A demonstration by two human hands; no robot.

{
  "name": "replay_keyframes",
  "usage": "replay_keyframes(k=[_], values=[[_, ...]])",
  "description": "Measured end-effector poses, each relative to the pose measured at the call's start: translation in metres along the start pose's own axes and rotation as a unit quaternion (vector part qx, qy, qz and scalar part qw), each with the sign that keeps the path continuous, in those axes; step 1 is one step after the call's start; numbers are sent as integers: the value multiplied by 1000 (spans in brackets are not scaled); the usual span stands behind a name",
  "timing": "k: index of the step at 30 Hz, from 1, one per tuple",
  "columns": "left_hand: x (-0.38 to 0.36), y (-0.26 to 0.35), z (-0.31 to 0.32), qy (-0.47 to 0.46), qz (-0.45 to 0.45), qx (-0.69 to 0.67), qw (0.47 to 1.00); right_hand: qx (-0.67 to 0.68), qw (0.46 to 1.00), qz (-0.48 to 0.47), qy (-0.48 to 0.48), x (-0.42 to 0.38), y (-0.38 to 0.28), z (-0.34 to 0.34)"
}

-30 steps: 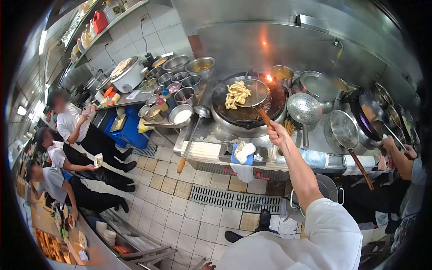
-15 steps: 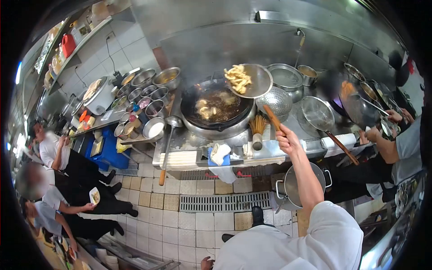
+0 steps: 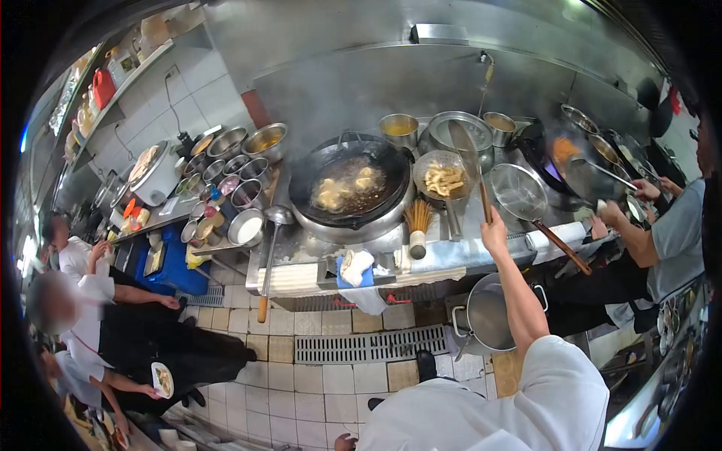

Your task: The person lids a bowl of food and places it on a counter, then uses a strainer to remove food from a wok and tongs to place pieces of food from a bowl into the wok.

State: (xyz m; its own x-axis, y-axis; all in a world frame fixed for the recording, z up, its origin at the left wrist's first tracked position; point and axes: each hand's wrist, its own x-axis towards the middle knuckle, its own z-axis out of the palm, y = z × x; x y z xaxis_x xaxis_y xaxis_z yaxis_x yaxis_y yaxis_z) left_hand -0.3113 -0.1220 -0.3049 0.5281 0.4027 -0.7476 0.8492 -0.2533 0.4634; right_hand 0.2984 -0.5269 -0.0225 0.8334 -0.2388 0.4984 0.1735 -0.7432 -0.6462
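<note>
Metal bowls (image 3: 248, 194), several, some filled: grouped beyond the left end of the stove counter (image 3: 310, 251). Ladle (image 3: 279, 216), one, long: laid across the counter's front edge near its left corner, wooden grip overhanging. Left hand (image 3: 346, 442): low in view, apart from the counter, mostly cut off; finger opening could not be told. Wok (image 3: 316, 169), one: back from the front edge, pale pieces (image 3: 332, 194) in bubbling oil. Bamboo brush (image 3: 418, 222), one: near the front edge. Perforated ladle (image 3: 453, 216), one: right of the wok, holding golden pieces (image 3: 444, 180). Strainer (image 3: 465, 148), one: steeply tilted above, seemingly almost edge-on. Right hand (image 3: 494, 231): fingers closed around the strainer's wooden handle. Second strainer (image 3: 519, 191), one: farther right, handle past the front edge.
</note>
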Motion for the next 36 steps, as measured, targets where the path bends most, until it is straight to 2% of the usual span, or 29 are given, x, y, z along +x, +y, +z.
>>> replay_keyframes(k=[1,2,3,5,6,8,9,12,14,15,17,19,23,25,29,31,32,33,35,36], values=[[1,3,0,4,4,-2,1000,11,1000,8,7,-2,-13,-3],[2,8,-2,12,8,-6,1000,94,994,54,-30,-1,-28,-11],[3,14,-3,18,11,-12,1000,247,951,141,-121,2,-58,-25],[-1,18,-2,23,14,-14,1000,344,892,218,-197,7,-94,-28],[-2,20,-1,23,17,-11,1000,347,890,217,-200,10,-104,-18],[-4,17,3,18,30,7,999,332,900,153,-237,25,-115,12],[-5,16,3,14,43,21,999,261,942,52,-205,39,-87,58],[-8,8,13,25,54,43,997,243,948,37,-200,45,-127,64],[-12,3,21,38,42,64,996,304,853,210,-370,48,-141,66],[-15,5,24,39,27,41,998,308,850,204,-377,44,-154,63],[-20,7,32,38,4,5,999,446,677,393,-435,28,-174,53],[-27,10,38,40,-13,-18,999,490,569,478,-455,20,-178,74],[-36,22,40,48,-33,-62,996,546,428,557,-458,11,-197,119],[-44,35,37,55,-39,-94,993,551,425,540,-473,8,-200,139],[-62,74,24,79,-44,-219,972,568,379,523,-510,-2,-195,156],[-69,103,13,85,-30,-245,965,566,406,496,-518,-7,-195,147],[-70,117,6,60,-34,-130,989,573,367,517,-519,-7,-191,152],[-64,114,9,55,-39,-125,990,579,327,541,-516,-7,-185,157],[-46,117,14,27,-62,-261,963,583,340,534,-509,-8,-172,155],[-48,130,10,38,-50,-246,967,582,346,526,-515,-9,-169,147]])
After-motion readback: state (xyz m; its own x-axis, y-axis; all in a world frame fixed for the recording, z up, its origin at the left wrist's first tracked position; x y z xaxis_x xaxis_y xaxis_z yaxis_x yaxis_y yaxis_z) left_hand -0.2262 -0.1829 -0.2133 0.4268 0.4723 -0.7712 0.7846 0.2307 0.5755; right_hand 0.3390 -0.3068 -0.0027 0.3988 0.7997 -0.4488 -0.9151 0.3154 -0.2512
